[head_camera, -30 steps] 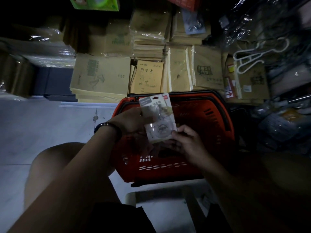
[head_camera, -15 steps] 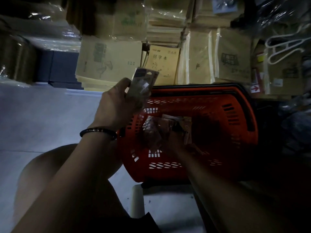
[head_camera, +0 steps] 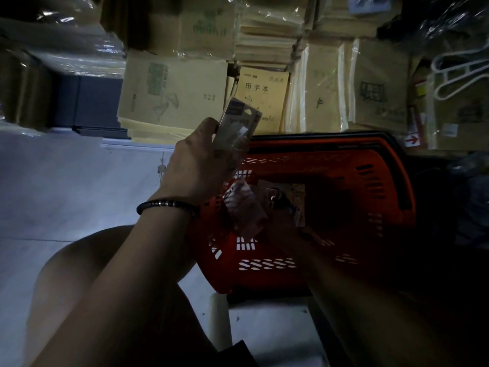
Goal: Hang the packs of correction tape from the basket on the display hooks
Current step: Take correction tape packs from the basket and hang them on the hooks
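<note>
Holding a clear plastic pack of correction tape with a grey card header (head_camera: 236,128) upright at frame centre, the left hand (head_camera: 197,165) has its fingers closed round the pack's lower part; a dark beaded bracelet (head_camera: 166,205) circles that wrist. Below and right of it sits the red perforated plastic basket with black handles (head_camera: 370,186), occupying the middle right of the frame. The right hand (head_camera: 264,218) reaches down into the basket from the lower right, in deep shadow; it lies among further transparent blister packs (head_camera: 288,197) on the basket floor, and grip state cannot be told from this view. Basket rests on a white stool-like surface (head_camera: 267,329) at lower centre. Along the top of the frame: stacks of tan shrink-wrapped exercise books (head_camera: 172,94), one yellow-tan copy with printed Chinese characters (head_camera: 260,98) just behind the held pack. White plastic hanger (head_camera: 460,75) at upper right. Pale tiled floor (head_camera: 66,181) at left; a bare knee (head_camera: 87,255) at lower left.
</note>
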The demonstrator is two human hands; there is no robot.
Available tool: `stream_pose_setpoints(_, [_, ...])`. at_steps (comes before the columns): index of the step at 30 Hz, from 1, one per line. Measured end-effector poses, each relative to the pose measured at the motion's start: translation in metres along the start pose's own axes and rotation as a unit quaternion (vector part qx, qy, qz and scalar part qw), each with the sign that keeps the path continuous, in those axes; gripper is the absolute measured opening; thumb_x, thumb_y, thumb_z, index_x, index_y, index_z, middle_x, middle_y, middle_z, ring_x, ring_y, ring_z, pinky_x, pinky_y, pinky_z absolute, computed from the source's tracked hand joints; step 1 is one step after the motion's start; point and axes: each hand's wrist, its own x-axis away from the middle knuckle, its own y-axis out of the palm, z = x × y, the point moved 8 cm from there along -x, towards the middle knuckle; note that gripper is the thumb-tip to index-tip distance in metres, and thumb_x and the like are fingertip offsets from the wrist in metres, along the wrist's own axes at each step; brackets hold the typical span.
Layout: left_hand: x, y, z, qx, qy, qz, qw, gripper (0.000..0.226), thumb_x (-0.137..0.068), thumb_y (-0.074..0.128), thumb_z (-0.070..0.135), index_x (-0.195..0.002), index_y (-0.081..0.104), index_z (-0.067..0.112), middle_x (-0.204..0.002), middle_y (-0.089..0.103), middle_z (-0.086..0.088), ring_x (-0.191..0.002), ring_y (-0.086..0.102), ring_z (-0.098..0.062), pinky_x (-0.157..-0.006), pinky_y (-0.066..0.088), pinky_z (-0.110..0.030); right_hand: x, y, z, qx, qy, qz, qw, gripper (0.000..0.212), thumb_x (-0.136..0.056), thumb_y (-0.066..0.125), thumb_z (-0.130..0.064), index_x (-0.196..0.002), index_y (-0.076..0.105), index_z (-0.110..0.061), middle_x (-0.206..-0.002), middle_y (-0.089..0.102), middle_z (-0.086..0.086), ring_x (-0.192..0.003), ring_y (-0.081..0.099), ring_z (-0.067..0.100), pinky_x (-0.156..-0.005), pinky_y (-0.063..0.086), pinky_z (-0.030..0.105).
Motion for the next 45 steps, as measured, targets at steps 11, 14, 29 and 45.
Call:
stream_pose_setpoints(11, [0.023,0.002,0.003,0.138,-0.022,0.03,0.99,0.043,-0.083,0.063,0.068,-0.112,0.063,0.036,-0.102,0.078,-0.003,-0.095,0.075,-0.03,-0.085,0.062,-0.06,0.138,-0.123,-0.015,-0.197,-0.083,0.124,0.969,0.018,-0.106,0.057,-0.009,-0.115,0.073,-0.008,-0.091,0.076,0.005,-0.065,0.076,0.012,-0.055,0.056,0.022])
stream_pose_setpoints(14, [0.039,0.015,0.01,0.174,-0.019,0.015,0.984,0.053,-0.075,0.069,0.064,-0.113,0.063,0.026,-0.102,0.078,-0.006,-0.095,0.075,-0.033,-0.085,0.062,-0.058,0.175,-0.15,-0.023,-0.217,-0.13,0.186,0.949,0.022,-0.108,0.055,-0.016,-0.122,0.071,-0.011,-0.097,0.079,0.006,-0.074,0.08,0.021,-0.058,0.061,0.032])
stream_pose_setpoints(29, [0.163,0.057,0.133,0.454,0.033,-0.027,0.89,0.049,-0.094,0.078,0.034,-0.136,0.061,0.017,-0.125,0.075,-0.016,-0.113,0.075,-0.039,-0.094,0.058,-0.068,0.352,-0.172,-0.108,-0.019,-0.46,0.417,0.784,0.013,-0.091,0.08,-0.017,-0.103,0.08,-0.014,-0.144,0.06,0.008,-0.132,0.051,-0.003,-0.101,0.037,0.0])
stream_pose_setpoints(45, [0.23,-0.014,0.209,0.455,0.128,-0.006,0.881,0.034,-0.096,0.069,0.002,-0.128,0.063,0.011,-0.115,0.08,-0.012,-0.099,0.079,-0.033,-0.071,0.065,-0.034,0.407,-0.255,-0.13,-0.202,-0.433,0.342,0.809,0.053,-0.094,0.067,-0.051,-0.145,0.052,-0.047,-0.134,0.066,-0.015,-0.125,0.066,0.013,-0.095,0.061,0.047])
